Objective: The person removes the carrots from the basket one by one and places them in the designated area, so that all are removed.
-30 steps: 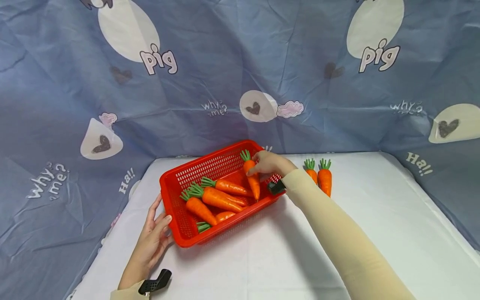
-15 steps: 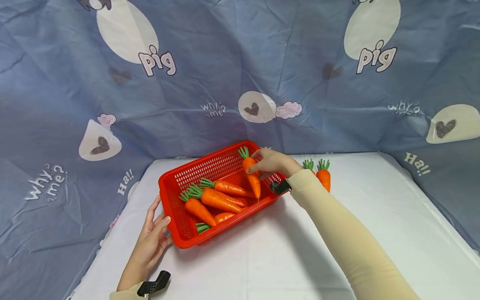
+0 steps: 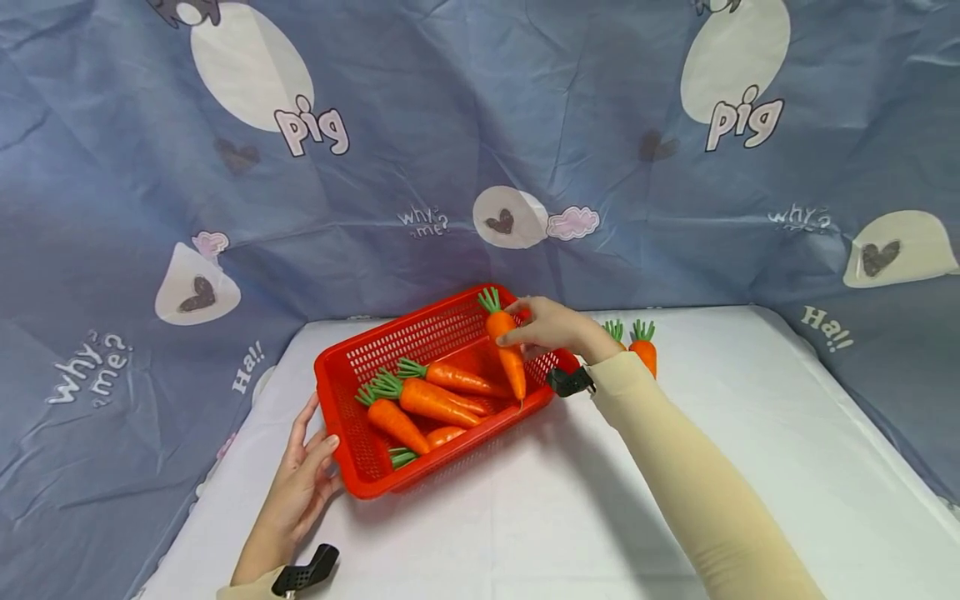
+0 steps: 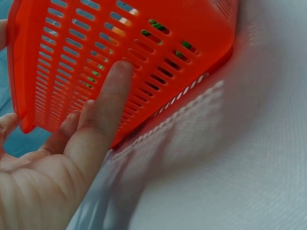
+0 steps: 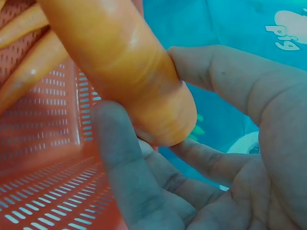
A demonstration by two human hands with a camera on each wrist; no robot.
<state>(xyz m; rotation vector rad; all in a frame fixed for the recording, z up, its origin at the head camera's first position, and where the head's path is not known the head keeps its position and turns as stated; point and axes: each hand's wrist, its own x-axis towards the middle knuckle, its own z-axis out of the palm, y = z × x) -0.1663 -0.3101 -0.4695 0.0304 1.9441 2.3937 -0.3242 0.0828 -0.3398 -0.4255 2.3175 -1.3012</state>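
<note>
Nearest us, a cream sleeve covers the right arm, and a black plastic wrist mount sits beside the other cuff, both above a white cloth-covered table. Next we see the left hand holding the left end of a red, oblong, perforated plastic basket: its thumb lies on the rim, and in the left wrist view we find fingers against the slotted outer wall.

The basket is turned askew to the table. Within it, toward the left and middle, we see several glossy orange carrots with green stalks, including a short plump one, a thicker one and, farther back, a slimmer one; others are partly hidden beneath.

Over the basket's right end, the right hand pinches a smooth orange carrot with upright green stalks by its thick upper part, thumb and fingers together on it. Its tip points down near the front rim; we cannot tell whether they touch.

Beyond the right forearm, two more carrots lie on the table, partly covered by the sleeve. Farthest off, we have a creased blue-grey fabric backdrop printed with "pig" and hearts.
</note>
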